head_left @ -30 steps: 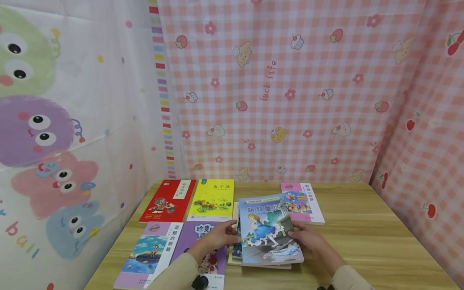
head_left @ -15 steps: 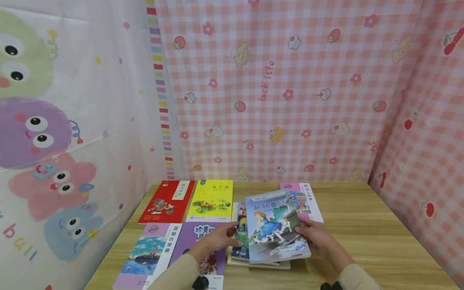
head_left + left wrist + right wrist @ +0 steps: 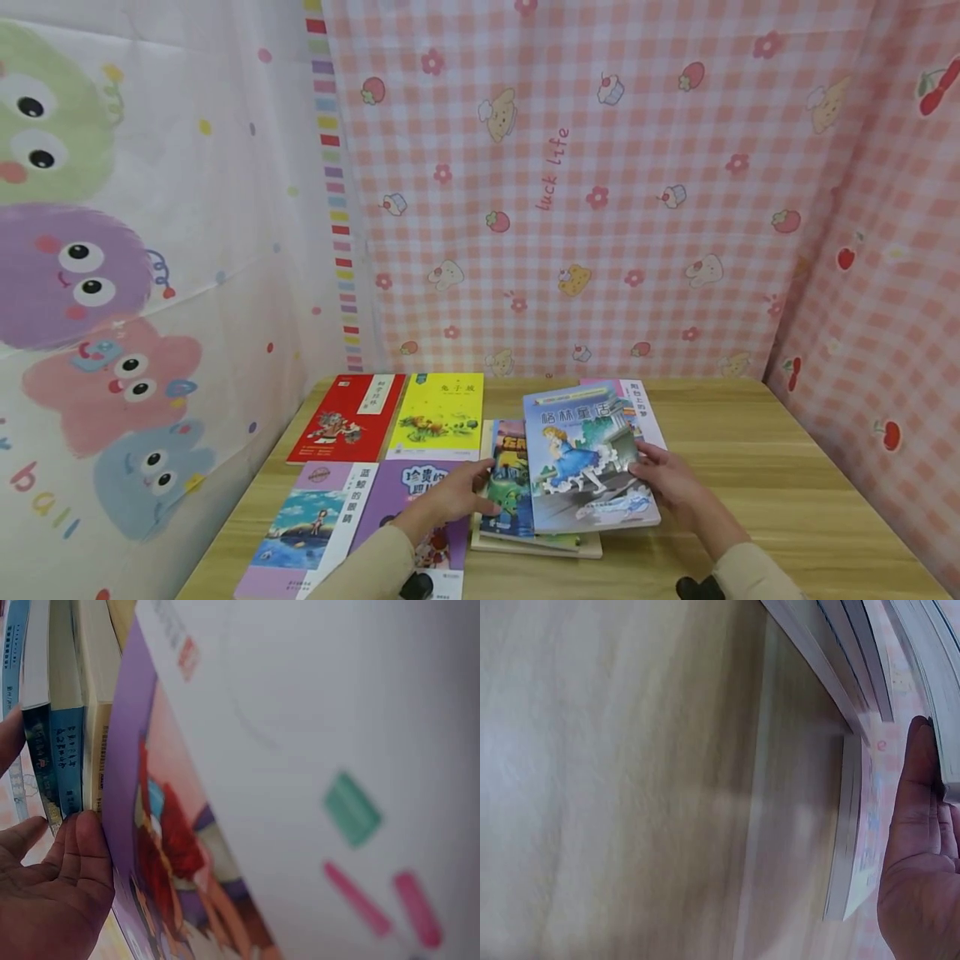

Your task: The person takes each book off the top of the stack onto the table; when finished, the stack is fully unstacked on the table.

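- My right hand [image 3: 671,483] pinches the right edge of a light blue-grey paperback showing a girl in a blue dress [image 3: 588,467], thumb on the cover, fingers underneath.
- That paperback sits raised and slightly tilted over the stack; my right wrist view shows a gap below it.
- My left hand [image 3: 450,492] is at the stack's left edge, fingers bent and touching the spines; I cannot tell whether they grip.
- On top there lies a dark-blue book with a green creature [image 3: 512,487], a cream-edged book [image 3: 540,550] at the bottom.
- A purple illustrated book [image 3: 375,504] lies flat just beside, partly hidden by my left arm.
- Behind my raised paperback, a pink-and-white book [image 3: 651,425] lies on the wood-grain table [image 3: 757,467].
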A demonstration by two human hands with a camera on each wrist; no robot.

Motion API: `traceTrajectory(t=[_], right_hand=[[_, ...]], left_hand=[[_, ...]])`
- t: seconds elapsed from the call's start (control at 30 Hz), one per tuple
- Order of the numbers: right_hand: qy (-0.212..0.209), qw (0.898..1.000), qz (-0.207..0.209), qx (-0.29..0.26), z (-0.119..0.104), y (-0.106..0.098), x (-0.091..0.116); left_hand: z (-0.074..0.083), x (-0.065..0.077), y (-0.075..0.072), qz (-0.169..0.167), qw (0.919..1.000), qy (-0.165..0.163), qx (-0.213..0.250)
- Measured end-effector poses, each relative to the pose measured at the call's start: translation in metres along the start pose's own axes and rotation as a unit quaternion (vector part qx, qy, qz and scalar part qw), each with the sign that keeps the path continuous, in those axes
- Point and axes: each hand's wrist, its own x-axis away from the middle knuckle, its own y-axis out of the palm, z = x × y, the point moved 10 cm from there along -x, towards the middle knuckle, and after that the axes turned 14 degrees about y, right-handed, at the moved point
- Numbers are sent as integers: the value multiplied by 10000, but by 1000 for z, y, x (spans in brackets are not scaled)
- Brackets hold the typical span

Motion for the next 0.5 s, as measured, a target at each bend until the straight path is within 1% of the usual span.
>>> traceTrajectory(t=[0.1,0.3,0.43,0.5], right_hand=[[60,9999,106,77,-1,-9,0],[-188,9996,21,192,-11,-25,1],[-297,9992,-3,270,-18,-43,0],[-305,9991,49,299,-20,-54,-1]], left_hand=[[1,0,0,10,10000,4,74],[3,0,1,-20,9999,75,138],[3,0,1,-15,9999,102,130],[2,0,1,-21,9999,97,119]])
